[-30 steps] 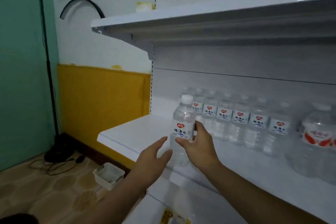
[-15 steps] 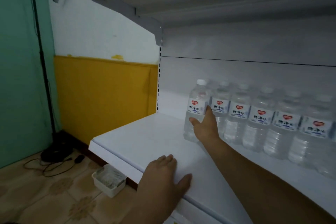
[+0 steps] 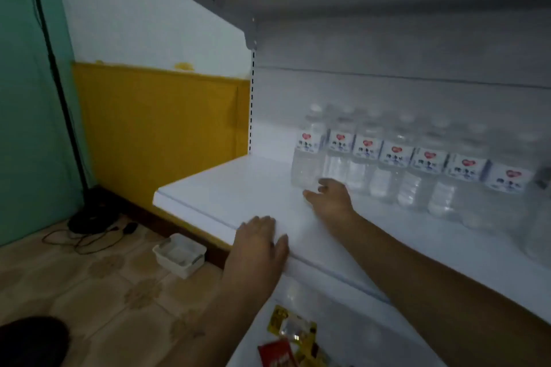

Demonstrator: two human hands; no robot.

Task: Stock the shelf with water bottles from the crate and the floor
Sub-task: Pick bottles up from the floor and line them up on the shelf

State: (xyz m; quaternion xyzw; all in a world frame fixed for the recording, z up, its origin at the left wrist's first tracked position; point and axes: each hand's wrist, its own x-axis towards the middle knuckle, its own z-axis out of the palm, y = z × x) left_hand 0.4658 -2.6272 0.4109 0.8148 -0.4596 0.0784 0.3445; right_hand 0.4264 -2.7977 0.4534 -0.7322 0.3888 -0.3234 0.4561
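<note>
A row of bottles [image 3: 396,164] stands upright at the back of the shelf [image 3: 226,188]; the right hand [image 3: 329,198], fingers loose and grasping nothing, lies just beside the leftmost bottle [image 3: 307,158]; the left hand [image 3: 259,240] rests flat on the shelf's front edge

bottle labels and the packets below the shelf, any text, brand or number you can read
Water bottle labels: a red heart logo above dark characters, too blurred to read.
Yellow packet on the lower shelf: print too blurred to read.
Red packet beside it: pale lettering, not legible.
No numbers or signs elsewhere.
</note>
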